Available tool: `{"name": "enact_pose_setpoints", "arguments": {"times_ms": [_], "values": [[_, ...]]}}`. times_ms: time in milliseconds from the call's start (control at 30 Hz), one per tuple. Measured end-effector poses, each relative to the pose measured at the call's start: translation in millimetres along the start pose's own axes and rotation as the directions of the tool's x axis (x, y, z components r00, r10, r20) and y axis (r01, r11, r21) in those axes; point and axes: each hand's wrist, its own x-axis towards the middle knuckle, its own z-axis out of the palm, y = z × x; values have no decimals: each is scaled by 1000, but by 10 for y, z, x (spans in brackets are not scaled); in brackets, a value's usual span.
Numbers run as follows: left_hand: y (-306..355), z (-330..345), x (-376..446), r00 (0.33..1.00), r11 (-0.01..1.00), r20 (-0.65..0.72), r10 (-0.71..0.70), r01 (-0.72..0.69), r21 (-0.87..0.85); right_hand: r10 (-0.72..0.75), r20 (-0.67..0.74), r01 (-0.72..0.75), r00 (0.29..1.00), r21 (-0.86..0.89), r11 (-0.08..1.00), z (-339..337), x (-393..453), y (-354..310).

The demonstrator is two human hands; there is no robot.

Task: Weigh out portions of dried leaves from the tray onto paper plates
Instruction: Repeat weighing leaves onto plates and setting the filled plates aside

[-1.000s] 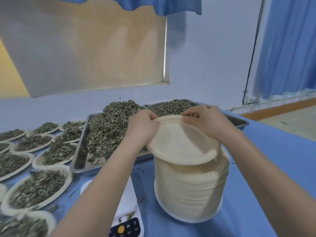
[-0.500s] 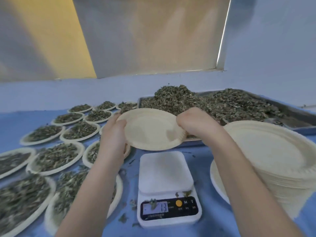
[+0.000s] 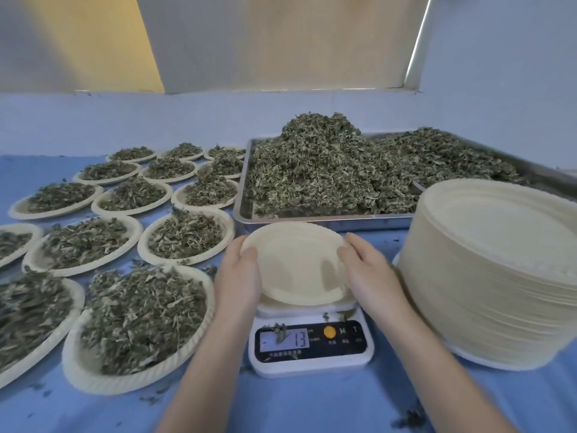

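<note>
An empty paper plate [image 3: 296, 260] is held just over the white kitchen scale [image 3: 312, 348], tilted a little toward me. My left hand [image 3: 239, 276] grips its left rim with the thumb on top. My right hand [image 3: 368, 273] grips its right rim the same way. The scale's display reads -13, with a leaf scrap lying on it. Behind the plate, a metal tray [image 3: 246, 210] is heaped with dried green leaves [image 3: 327, 164].
A tall stack of empty paper plates [image 3: 493, 276] stands right of the scale. Several leaf-filled plates [image 3: 140, 317] cover the blue tablecloth [image 3: 296, 404] on the left. A second tray of leaves [image 3: 452, 157] lies behind the stack. Loose leaf scraps dot the cloth.
Both hands lifted one plate off the stack, carried it left and lowered it from in front of the tray to just over the scale's platform.
</note>
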Motion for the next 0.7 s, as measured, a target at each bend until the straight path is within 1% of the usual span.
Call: {"name": "enact_pose_setpoints", "arguments": {"times_ms": [100,200,300,367,500,600,700], "values": [[-20,-24,-19,998,1000,57,10,-11,12,12,7,-13,1000,6,1000,15,12,38],[-25,-86,-38,996,999,87,34,-31,-36,-4,-33,6,999,47,999,9,0,38],[-13,-166,-67,981,982,30,191,-191,-14,-34,-65,40,997,92,995,-9,-28,24],[0,-191,-87,970,970,31,243,-242,-20,-65,-63,71,996,106,992,-7,-56,9],[-9,-192,-100,974,974,49,220,-218,-55,-133,-33,135,991,77,988,-17,-77,-15],[-25,-209,-109,977,978,72,202,-197,-70,-146,-13,146,989,18,989,-25,-66,-8],[-52,-223,-96,980,981,70,187,-182,-62,-159,-4,159,987,0,987,-21,-66,-11]]}}
